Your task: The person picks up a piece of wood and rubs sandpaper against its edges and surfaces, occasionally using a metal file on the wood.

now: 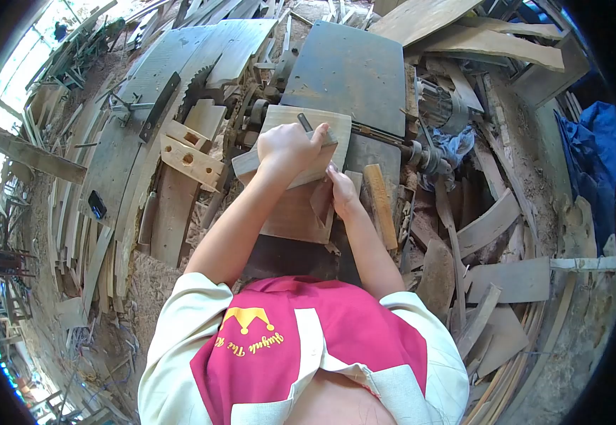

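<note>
My left hand (288, 150) is closed around a wooden block (248, 166) that lies across a pale board (340, 125). A dark stick-like tool (304, 122) pokes up beside its thumb; what grips it is partly hidden. My right hand (343, 190) is at the board's right side, its fingertips near the block's lower right end and a thin triangular piece (321, 201). Whether it grips anything is hard to make out. Below the block, a brown wooden panel (295, 214) shows.
Beyond the board is a flat metal machine table (350, 71). At the left are a toothed saw blade (195, 88), a block with holes (191, 161) and a phone-like object (97, 205). A motor (439, 106) and scrap boards (510, 280) are at the right.
</note>
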Tool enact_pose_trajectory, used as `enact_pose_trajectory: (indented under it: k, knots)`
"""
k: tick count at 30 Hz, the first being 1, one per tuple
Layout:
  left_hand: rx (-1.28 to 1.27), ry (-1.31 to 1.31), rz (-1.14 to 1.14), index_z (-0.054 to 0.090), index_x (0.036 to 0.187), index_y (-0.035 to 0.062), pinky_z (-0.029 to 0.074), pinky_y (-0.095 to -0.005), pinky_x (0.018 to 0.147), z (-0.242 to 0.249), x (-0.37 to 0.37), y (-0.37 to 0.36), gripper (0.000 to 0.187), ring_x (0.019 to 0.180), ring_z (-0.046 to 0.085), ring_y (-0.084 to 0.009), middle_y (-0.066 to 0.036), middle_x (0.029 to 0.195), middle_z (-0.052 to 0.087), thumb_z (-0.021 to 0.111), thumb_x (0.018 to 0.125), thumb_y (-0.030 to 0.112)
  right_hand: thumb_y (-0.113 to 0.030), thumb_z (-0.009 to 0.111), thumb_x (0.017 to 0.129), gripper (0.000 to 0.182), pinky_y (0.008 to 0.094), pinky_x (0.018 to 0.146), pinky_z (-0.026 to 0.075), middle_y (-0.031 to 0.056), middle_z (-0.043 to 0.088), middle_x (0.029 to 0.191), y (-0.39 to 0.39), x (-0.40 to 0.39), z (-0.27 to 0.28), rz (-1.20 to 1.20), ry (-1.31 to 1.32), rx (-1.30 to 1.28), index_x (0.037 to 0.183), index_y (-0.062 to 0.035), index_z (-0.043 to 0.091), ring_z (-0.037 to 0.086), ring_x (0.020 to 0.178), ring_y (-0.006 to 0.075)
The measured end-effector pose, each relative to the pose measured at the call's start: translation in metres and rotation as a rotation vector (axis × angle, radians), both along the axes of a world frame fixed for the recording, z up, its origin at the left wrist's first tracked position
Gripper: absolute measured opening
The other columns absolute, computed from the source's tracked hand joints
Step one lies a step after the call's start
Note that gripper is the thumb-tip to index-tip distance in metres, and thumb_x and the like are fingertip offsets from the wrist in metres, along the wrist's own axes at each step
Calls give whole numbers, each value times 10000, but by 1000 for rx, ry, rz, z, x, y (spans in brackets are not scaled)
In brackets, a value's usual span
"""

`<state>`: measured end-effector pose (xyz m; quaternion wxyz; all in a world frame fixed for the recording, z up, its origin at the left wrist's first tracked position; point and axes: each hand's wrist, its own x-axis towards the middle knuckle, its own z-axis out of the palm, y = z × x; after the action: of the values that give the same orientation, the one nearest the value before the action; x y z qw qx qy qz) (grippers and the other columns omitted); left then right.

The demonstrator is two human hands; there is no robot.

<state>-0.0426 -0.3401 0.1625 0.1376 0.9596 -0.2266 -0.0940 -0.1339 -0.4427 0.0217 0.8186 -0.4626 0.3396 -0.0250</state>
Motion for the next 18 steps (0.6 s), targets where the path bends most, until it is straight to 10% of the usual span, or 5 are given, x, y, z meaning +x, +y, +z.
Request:
enact_pose_trajectory:
  k: [11,18]
  knots:
    - [-10,-4,10,698,785,25,507,-390,703,0,0,0,723,797,653,-315,-187,795,664,324,847,640,-184,427,939,220,305,710,489,73,587,917,-4,-20,105,-144,-261,86,1015,-16,546,583,799,170]
    - [-23,-18,7,697,776,22,509,-388,700,-1,-1,1,728,795,654,-313,-185,790,664,320,849,641,-218,438,937,263,325,767,473,82,596,979,1,-15,74,-85,-145,7,1062,-16,549,577,864,181]
